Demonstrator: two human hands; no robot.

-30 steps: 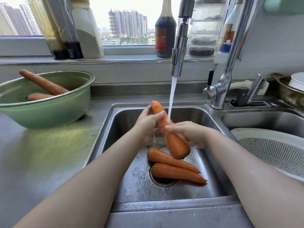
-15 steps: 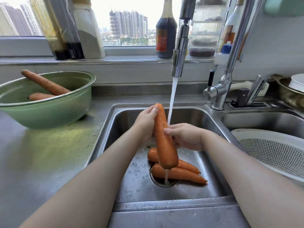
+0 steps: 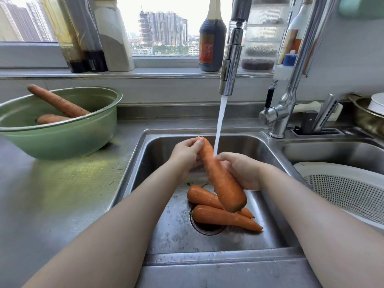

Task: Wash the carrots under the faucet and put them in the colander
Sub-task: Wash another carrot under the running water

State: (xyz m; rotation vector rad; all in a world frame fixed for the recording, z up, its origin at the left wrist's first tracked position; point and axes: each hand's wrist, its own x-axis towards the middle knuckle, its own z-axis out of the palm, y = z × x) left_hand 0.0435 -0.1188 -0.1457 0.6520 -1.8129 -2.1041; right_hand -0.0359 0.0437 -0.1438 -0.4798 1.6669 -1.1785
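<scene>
Bright daylight is admitted through the window (image 3: 162, 28); below it, glare is thrown on the counter (image 3: 62, 183), and edges are bent.

White colander (image 3: 342, 190) cut off by the right edge; green bowl (image 3: 62, 138) by the left. The faucet (image 3: 230, 59) top leaves the frame. The held carrot (image 3: 220, 179) hides fingers of the right hand (image 3: 243, 171).
</scene>
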